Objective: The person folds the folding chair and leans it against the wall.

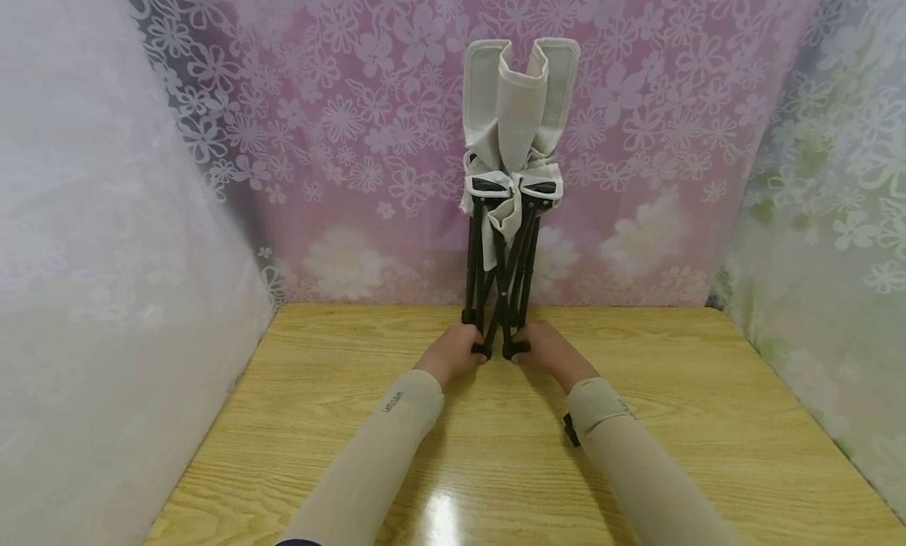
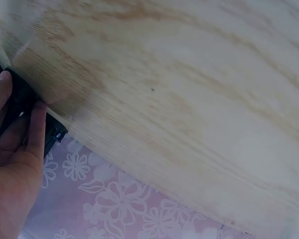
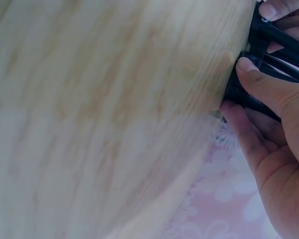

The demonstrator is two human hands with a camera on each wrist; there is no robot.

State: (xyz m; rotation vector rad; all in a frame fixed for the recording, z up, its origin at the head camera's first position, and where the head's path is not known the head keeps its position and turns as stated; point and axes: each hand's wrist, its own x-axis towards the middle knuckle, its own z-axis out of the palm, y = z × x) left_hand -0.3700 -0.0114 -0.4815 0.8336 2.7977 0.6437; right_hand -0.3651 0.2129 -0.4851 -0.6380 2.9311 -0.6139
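A folded camping chair (image 1: 522, 113) with off-white fabric and black crossed legs stands upright near the table's back edge. My left hand (image 1: 454, 352) grips the foot end of its left front leg; in the left wrist view, thumb and fingers hold the black plastic foot (image 2: 22, 92). The right hand (image 1: 554, 352) holds the right front foot, and the right wrist view shows the thumb on top of the black foot (image 3: 244, 82) with fingers curled beneath. Part of the left hand also appears at the top corner there. The fabric hangs bunched over the upper frame.
The wooden table (image 1: 354, 420) runs under both forearms. A pink floral curtain (image 1: 340, 137) hangs right behind the chair, with pale curtains (image 1: 92, 255) on either side. A small black item (image 1: 572, 430) shows beneath the right sleeve.
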